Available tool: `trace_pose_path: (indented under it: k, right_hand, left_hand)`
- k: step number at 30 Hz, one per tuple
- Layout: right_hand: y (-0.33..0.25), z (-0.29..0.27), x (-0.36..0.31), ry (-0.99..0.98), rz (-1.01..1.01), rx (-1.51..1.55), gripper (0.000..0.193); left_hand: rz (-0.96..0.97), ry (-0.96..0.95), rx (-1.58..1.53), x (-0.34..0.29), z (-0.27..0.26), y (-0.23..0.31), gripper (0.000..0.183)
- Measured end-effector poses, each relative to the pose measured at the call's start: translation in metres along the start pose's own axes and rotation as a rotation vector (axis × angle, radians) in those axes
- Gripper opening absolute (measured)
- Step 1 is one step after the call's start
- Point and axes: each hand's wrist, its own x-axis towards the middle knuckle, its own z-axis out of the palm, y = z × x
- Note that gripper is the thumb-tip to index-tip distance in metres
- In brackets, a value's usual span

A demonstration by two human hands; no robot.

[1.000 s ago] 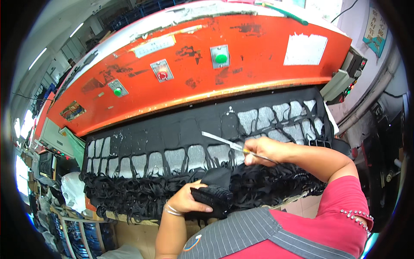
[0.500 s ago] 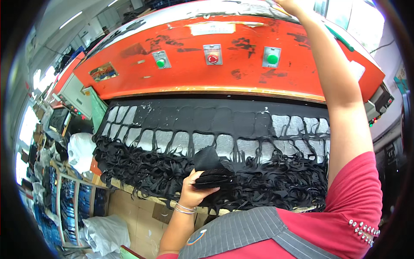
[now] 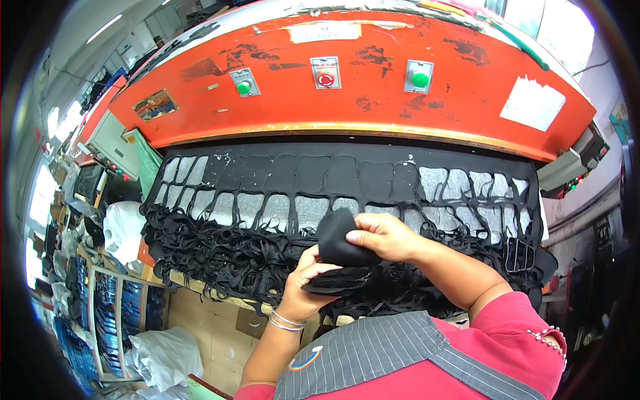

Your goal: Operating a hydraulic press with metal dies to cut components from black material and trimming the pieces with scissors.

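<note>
My left hand [image 3: 303,290] is closed round a stack of black cut fabric pieces [image 3: 340,283], held above the front of the machine bed. At the top of the stack a black fabric piece [image 3: 343,241] with a rounded end stands up. My right hand [image 3: 387,237] pinches its right edge between thumb and fingers. Beneath and beyond both hands lies a black sheet [image 3: 280,172], with rows of cut-out openings showing a light grey surface. Several outlined pieces remain in its far middle part. Tangled black offcut strips [image 3: 213,250] hang along its near edge.
An orange-red machine beam [image 3: 267,107] spans the far side, with a red button [image 3: 325,79] between two green ones. A thin metal frame [image 3: 519,255] rests on the strips at right. On the left stand a rack of blue items [image 3: 107,313] and white plastic bags [image 3: 167,357].
My right hand has come down from the top of the machine to the stack and now pinches a fabric piece there. My left hand still holds the stack in about the same place.
</note>
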Motion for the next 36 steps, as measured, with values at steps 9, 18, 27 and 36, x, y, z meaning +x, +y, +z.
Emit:
trace_pose_path:
  k: [9,18,27,36]
  right_hand:
    - [-0.030,-0.012,-0.032,-0.167,-0.170,-0.442,0.023]
    - [-0.027,0.014,-0.046,-0.053,-0.400,-0.308,0.021]
    - [-0.036,0.045,-0.068,0.266,-0.265,-0.087,0.018]
    - [-0.019,0.033,-0.069,0.264,-0.251,0.136,0.020]
  left_hand:
    - [-0.377,-0.014,-0.659,0.001,-0.002,0.034,0.076]
    - [-0.083,-0.053,-0.027,-0.020,-0.002,0.047,0.048]
    - [0.139,0.237,0.159,-0.043,0.001,0.056,0.027]
    - [-0.311,0.149,-0.749,-0.052,0.001,0.064,0.058]
